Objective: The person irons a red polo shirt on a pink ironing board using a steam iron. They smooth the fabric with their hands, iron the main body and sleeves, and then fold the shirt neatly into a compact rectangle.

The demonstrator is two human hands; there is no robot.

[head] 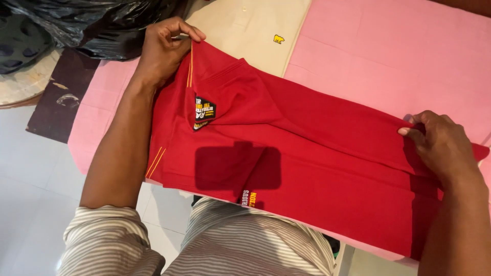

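Red fabric fills my view: the red shirt (307, 153) lies folded lengthwise across the pink surface (399, 46). My left hand (163, 48) pinches its collar-end edge; my right hand (442, 145) grips the hem-end fold. Bare pink stays open beyond the far edge, beside a cream shirt (255, 30) and a black bag (92, 23).
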